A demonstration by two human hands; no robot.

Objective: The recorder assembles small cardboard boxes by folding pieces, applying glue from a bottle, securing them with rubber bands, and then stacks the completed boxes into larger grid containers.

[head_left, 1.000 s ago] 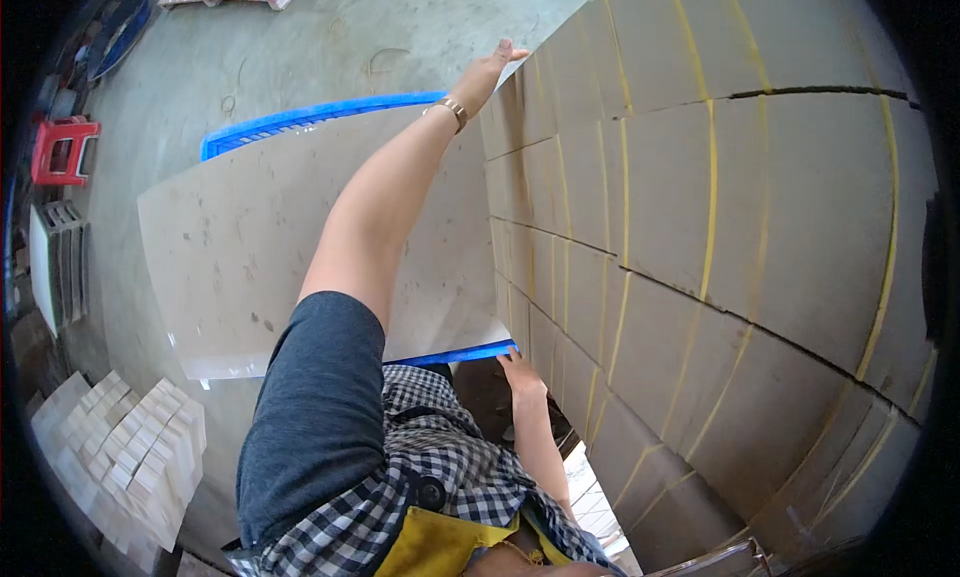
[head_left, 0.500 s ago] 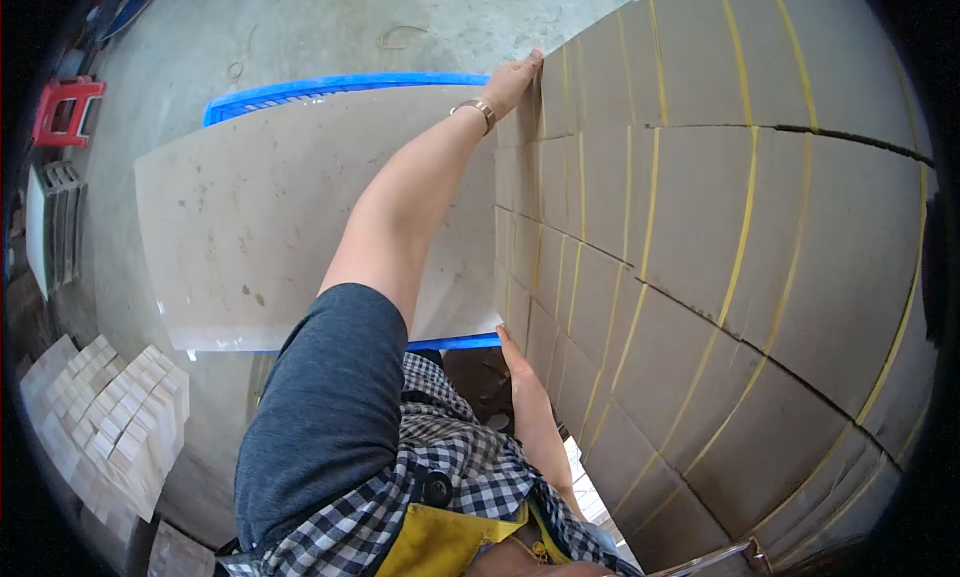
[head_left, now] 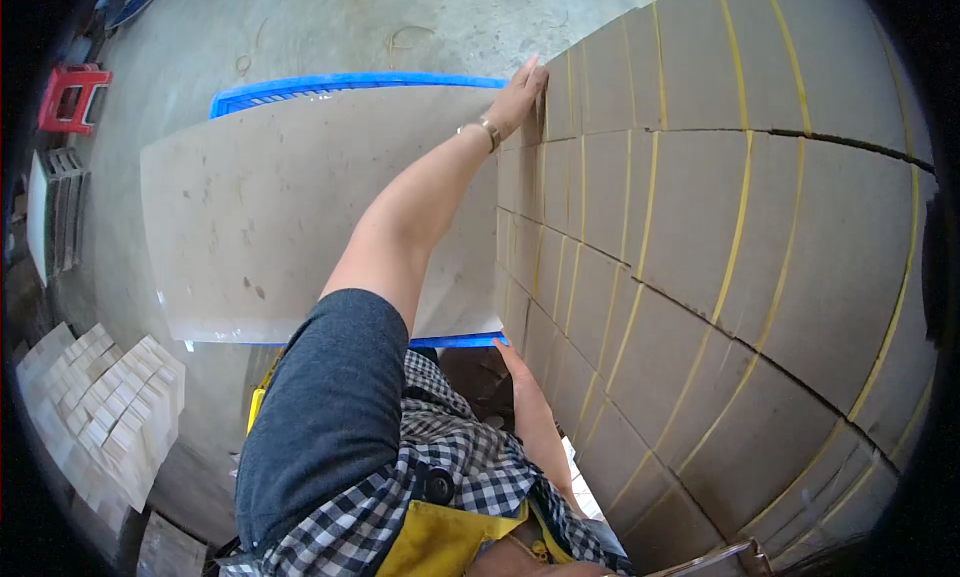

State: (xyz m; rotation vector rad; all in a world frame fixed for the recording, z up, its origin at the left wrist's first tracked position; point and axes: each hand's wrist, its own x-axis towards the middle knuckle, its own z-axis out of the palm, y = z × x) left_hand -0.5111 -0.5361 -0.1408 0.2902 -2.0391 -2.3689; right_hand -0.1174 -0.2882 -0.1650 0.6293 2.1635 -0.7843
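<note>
A tall stack of flat brown cartons [head_left: 700, 237] bound with yellow straps rises on my right. My left hand [head_left: 519, 99], with a watch on its wrist, reaches across to the stack's far edge. Its fingers are stretched along that edge, partly turned out of sight. By the near edge of the stack, my right hand [head_left: 508, 354] lies flat with the fingers extended, some of them hidden. A broad, stained grey-brown sheet [head_left: 300, 207] lies left of the stack, on top of a blue plastic pallet [head_left: 330, 80].
Piled pale cut pieces [head_left: 120, 407] stand at the lower left. Farther up that side are a stack of grey panels [head_left: 62, 212] and a red plastic stool [head_left: 75, 99]. Concrete floor [head_left: 330, 27] stretches beyond the pallet.
My left hand has shifted slightly, its fingers more raised at the carton edge. My right hand sits a little lower. The whole view has moved slightly; the sheet and pallet look unchanged.
</note>
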